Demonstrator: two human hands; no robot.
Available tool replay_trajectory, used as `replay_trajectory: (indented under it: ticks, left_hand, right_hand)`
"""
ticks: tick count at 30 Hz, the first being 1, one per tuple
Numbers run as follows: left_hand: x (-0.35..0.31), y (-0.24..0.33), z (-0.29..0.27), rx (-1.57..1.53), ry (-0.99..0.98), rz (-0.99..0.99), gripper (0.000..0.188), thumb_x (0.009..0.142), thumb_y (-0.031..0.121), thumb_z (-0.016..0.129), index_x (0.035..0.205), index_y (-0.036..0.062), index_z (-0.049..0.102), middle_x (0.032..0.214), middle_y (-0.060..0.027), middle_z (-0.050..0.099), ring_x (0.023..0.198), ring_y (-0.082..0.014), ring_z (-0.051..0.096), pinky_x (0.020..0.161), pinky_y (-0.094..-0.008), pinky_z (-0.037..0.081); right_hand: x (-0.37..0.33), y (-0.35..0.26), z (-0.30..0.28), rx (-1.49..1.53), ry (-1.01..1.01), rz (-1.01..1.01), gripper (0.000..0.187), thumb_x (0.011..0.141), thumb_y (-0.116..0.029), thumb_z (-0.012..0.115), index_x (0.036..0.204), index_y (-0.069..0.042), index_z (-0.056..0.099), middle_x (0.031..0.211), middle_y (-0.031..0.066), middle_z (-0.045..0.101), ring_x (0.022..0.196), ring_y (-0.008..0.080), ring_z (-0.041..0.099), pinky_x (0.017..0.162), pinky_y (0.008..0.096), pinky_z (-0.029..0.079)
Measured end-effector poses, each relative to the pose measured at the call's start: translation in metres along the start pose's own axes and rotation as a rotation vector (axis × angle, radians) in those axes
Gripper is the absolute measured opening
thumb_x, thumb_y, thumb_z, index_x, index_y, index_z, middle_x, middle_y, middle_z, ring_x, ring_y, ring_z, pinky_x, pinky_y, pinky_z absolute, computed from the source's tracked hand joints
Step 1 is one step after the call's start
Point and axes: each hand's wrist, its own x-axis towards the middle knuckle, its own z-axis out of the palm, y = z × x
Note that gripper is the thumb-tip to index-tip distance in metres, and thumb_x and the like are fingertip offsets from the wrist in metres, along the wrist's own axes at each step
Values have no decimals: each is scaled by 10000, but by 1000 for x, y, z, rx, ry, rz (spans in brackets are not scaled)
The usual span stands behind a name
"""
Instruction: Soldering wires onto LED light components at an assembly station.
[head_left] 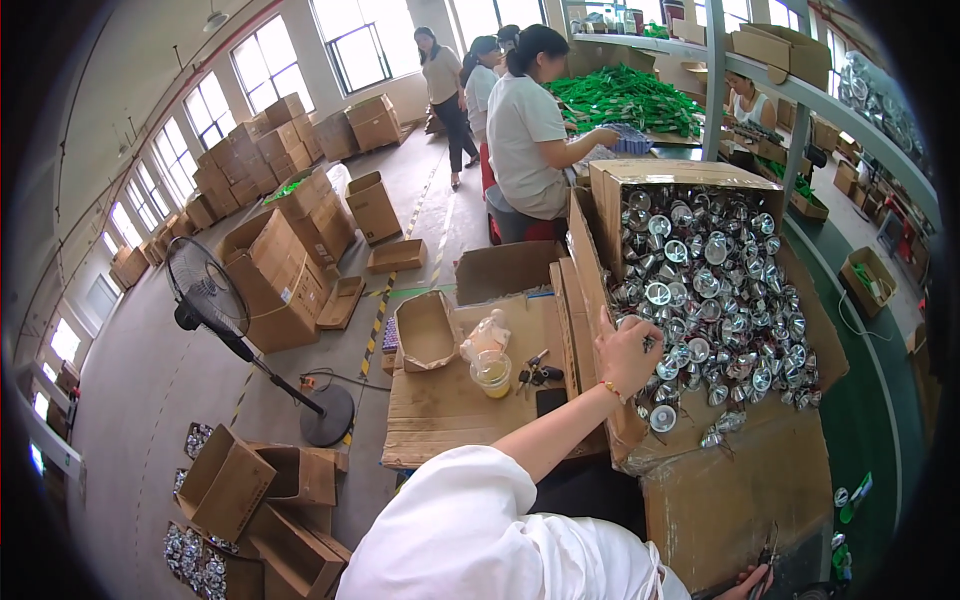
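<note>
A large open cardboard box [596, 290] lies tipped toward me, heaped with shiny silver reflector cups [716, 290] that have thin wires on them. My left hand [628, 357] reaches over its left edge to the near side of the heap. Its fingers are curled closed, and a bit of silver shows at their tips, too small to name. At the bottom right edge, my right hand [748, 584] is partly cut off. It grips a slim, dark-handled tool [767, 556] that points upward, beside a flat cardboard sheet [735, 500]. A few cups [722, 428] lie loose below the heap.
Left of the box, a cardboard-topped table [430, 425] holds a plastic cup [490, 374], keys [538, 372] and a shallow carton [424, 330]. A standing fan [208, 285] and empty cartons [228, 485] are farther left. A co-worker [525, 130] sits ahead near a green pile [630, 100].
</note>
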Motion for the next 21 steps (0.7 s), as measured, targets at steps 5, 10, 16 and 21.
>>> replay_trajectory:
  ticks: [5, 10, 16, 21]
  left_hand:
    - [2, 1, -4, -24, 3, -22, 317, 699, 199, 653, 1006, 198, 574, 1113, -35, 511, 1251, -415, 257, 952, -583, 262]
    - [73, -53, -60, -785, 295, -223, 733, 730, 127, 643, 1307, 24, 204, 976, -100, 510, 872, -148, 500, 761, -292, 450]
    - [192, -171, -271, -680, 808, -506, 218, 739, 82, 577, 930, 1, 513, 699, -78, 565, 579, -141, 564, 436, -269, 404]
    - [207, -165, -260, -730, 589, -279, 167, 817, 69, 458, 885, 45, 609, 659, -64, 573, 533, -110, 532, 387, -222, 360]
  right_hand:
    - [-2, -5, -1, -23, 27, 44, 450, 880, -335, 537, 1035, 85, 573, 1017, 222, 586, 891, 306, 532, 796, 387, 434]
    - [3, 9, 0, 28, -4, 62, 440, 881, -313, 536, 1081, 79, 549, 983, 210, 605, 845, 283, 555, 770, 345, 455]
    - [1, 1, -5, -117, -24, 93, 427, 882, -337, 525, 1091, 35, 560, 953, 170, 616, 806, 254, 567, 736, 330, 459]
    - [-2, -2, 5, -105, -31, 88, 436, 890, -357, 499, 1112, 14, 562, 1000, 172, 607, 880, 264, 561, 793, 341, 441]
